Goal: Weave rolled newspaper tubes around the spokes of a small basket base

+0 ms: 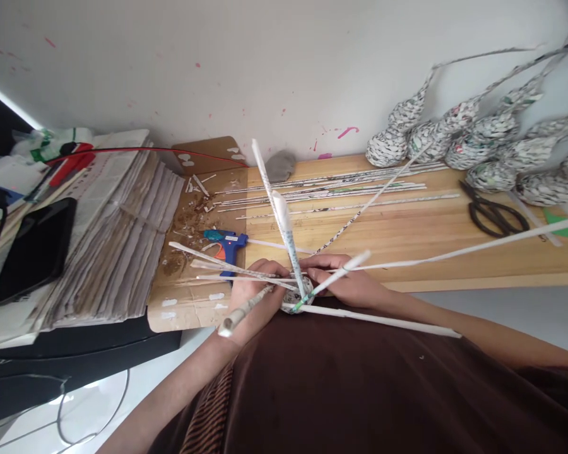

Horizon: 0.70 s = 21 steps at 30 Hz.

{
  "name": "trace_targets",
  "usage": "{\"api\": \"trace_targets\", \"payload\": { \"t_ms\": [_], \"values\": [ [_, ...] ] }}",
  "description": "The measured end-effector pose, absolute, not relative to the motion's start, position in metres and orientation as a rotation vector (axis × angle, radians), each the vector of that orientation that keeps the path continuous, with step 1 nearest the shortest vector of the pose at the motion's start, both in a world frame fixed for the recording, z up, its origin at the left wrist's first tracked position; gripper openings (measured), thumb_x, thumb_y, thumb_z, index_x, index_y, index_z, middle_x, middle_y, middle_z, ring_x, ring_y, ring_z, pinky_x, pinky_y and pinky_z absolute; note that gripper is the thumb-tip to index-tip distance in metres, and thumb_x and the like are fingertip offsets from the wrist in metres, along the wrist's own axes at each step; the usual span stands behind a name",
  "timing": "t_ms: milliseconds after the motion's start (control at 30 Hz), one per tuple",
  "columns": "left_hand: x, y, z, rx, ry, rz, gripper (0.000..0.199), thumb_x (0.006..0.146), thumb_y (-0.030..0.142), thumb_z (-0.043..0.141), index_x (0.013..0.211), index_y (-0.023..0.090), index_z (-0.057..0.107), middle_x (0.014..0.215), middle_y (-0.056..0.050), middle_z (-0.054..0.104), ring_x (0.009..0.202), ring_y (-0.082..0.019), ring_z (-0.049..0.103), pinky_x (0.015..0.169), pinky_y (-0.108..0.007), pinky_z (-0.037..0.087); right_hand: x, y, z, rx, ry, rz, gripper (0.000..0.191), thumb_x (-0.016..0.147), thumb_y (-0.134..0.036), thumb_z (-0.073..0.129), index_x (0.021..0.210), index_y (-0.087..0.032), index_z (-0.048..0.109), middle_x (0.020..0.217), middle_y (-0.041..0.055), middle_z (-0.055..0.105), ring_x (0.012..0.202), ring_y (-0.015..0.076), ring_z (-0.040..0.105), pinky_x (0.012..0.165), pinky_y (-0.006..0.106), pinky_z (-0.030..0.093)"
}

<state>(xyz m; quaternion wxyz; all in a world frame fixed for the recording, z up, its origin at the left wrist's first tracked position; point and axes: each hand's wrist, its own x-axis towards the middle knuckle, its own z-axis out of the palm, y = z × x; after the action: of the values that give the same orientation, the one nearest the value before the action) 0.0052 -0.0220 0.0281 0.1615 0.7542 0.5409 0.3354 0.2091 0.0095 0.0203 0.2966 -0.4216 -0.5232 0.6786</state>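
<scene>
Close to my body, at the table's front edge, is a small woven base of rolled newspaper [292,297], with several paper tubes fanning out from it. My left hand [259,296] is closed on its left side, among the tubes. On the right side my right hand [334,277] has its fingers bent in a pinch on the thin paper tubes by the base. One pale paper tube [286,236] sticks up between the hands. A long white tube [454,254] runs off to the right. Some fingertips are hidden behind the tubes.
A blue glue gun [234,243] lies on cardboard [184,315] with paper scraps. Loose paper tubes [331,195] lie along the table. Black scissors [495,211] and several woven gourd shapes [388,146] are at right. Stacked newspapers [123,221] and a phone [35,249] are left.
</scene>
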Motion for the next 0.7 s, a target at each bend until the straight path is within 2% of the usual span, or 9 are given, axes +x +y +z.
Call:
{"api": "trace_targets", "payload": {
  "t_ms": [100, 200, 300, 367, 467, 700],
  "values": [
    [0.006, -0.022, 0.029, 2.123, 1.553, 0.945, 0.012, 0.081, 0.011, 0.062, 0.074, 0.02, 0.067, 0.075, -0.002, 0.072, 0.074, -0.018, 0.068, 0.07, -0.029, 0.053, 0.213, 0.009, 0.02, -1.086, -1.541, 1.732, 0.021, 0.086, -0.027, 0.064, 0.101, -0.021, 0.078, 0.105, 0.0064, 0.075, 0.087, 0.02, 0.071, 0.074, 0.031, 0.059],
    [0.007, -0.023, 0.029, 2.04, 1.573, 0.936, 0.008, 0.081, 0.014, 0.064, 0.08, 0.02, 0.07, 0.081, -0.002, 0.074, 0.076, -0.017, 0.07, 0.073, -0.029, 0.055, 0.216, 0.01, 0.014, -1.008, -1.591, 1.701, 0.024, 0.089, -0.023, 0.059, 0.104, -0.022, 0.079, 0.103, 0.0056, 0.075, 0.09, 0.0209, 0.071, 0.075, 0.029, 0.057],
    [0.007, -0.023, 0.024, 1.885, 1.605, 0.943, 0.006, 0.082, 0.021, 0.068, 0.086, 0.021, 0.071, 0.083, -0.001, 0.075, 0.074, -0.017, 0.071, 0.069, -0.027, 0.056, 0.217, 0.011, 0.007, -0.942, -1.614, 1.721, 0.025, 0.09, -0.025, 0.06, 0.108, -0.024, 0.078, 0.1, 0.0046, 0.075, 0.086, 0.0189, 0.07, 0.072, 0.027, 0.056],
    [0.007, -0.023, 0.019, 1.768, 1.577, 0.954, 0.014, 0.081, 0.023, 0.071, 0.095, 0.021, 0.072, 0.086, -0.002, 0.077, 0.075, -0.018, 0.072, 0.068, -0.027, 0.058, 0.217, 0.011, 0.006, -0.955, -1.655, 1.704, 0.027, 0.091, -0.026, 0.059, 0.111, -0.025, 0.077, 0.101, 0.0045, 0.075, 0.082, 0.0168, 0.07, 0.069, 0.025, 0.055],
    [0.006, -0.022, 0.013, 1.687, 1.504, 0.972, 0.026, 0.081, 0.02, 0.07, 0.107, 0.022, 0.071, 0.096, -0.004, 0.078, 0.084, -0.019, 0.074, 0.076, -0.03, 0.06, 0.218, 0.011, 0.01, -1.008, -1.702, 1.652, 0.029, 0.094, -0.028, 0.055, 0.114, -0.024, 0.076, 0.105, 0.0061, 0.073, 0.08, 0.0155, 0.068, 0.069, 0.025, 0.055],
    [0.004, -0.02, 0.01, 1.766, 1.481, 0.996, 0.009, 0.085, 0.025, 0.069, 0.09, 0.021, 0.075, 0.089, -0.005, 0.076, 0.082, -0.019, 0.072, 0.076, -0.031, 0.059, 0.217, 0.01, 0.016, -1.058, -1.697, 1.58, 0.022, 0.095, -0.03, 0.054, 0.103, -0.019, 0.07, 0.091, 0.005, 0.072, 0.075, 0.0147, 0.065, 0.068, 0.025, 0.053]
  ]
}}
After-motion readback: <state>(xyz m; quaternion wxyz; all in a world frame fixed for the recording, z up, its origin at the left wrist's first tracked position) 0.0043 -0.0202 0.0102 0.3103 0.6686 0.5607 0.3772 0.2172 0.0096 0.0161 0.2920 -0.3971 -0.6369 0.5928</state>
